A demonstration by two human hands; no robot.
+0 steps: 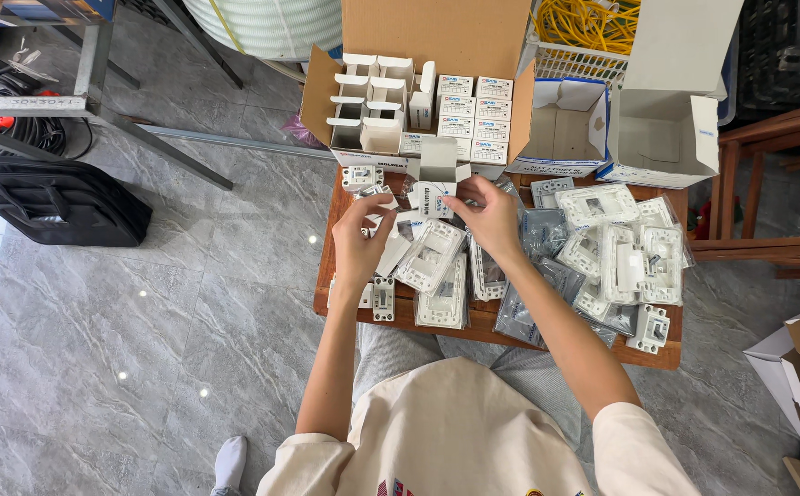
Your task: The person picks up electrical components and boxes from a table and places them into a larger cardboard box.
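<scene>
Hands meet above the wooden table (666, 354): left hand (360, 237) pinches a white switch module (383, 213); right hand (490, 217) steadies the small open carton (437, 174) for loading.

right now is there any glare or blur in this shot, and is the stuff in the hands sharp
Head view: even, soft light; small glare spots on the floor tiles; straight edges bow near the frame's borders. The left hand, right hand and small box are fairly sharp; the bagged plates shine slightly.
</scene>
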